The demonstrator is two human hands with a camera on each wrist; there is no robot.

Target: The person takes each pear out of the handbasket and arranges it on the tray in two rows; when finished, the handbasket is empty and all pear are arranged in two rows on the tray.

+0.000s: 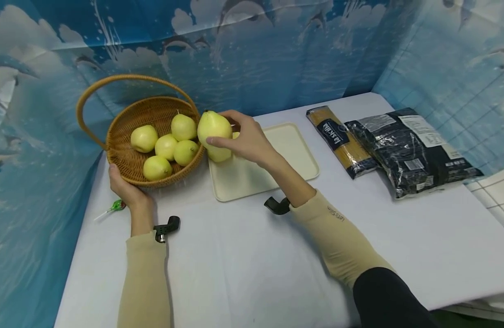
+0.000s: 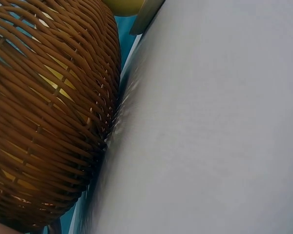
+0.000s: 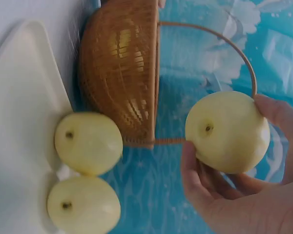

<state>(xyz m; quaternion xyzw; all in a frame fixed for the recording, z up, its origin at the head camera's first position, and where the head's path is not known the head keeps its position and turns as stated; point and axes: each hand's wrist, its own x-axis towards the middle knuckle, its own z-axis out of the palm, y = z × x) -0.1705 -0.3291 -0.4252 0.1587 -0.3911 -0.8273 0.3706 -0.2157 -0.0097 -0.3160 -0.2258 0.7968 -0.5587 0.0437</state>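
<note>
Right hand [image 1: 247, 139] grips round pale yellow-green pear [image 1: 213, 127] between thumb and fingers, above left end of cream rectangular tray [image 1: 286, 141]; two similar pears [image 3: 88, 141] at that end. Left hand [image 1: 127, 189] touches side of brown wicker basket [image 1: 162, 109] near table's far left corner; fingers mostly hidden, cannot tell whether curled. White-clothed table [image 1: 235, 264]: pasta packet [image 1: 342, 142], label apparently "la sicilla", near far edge; glossy black plastic package [image 1: 412, 150] near right edge, print too small. Beige right sleeve [image 1: 334, 232] reads "Let's Slim".
</note>
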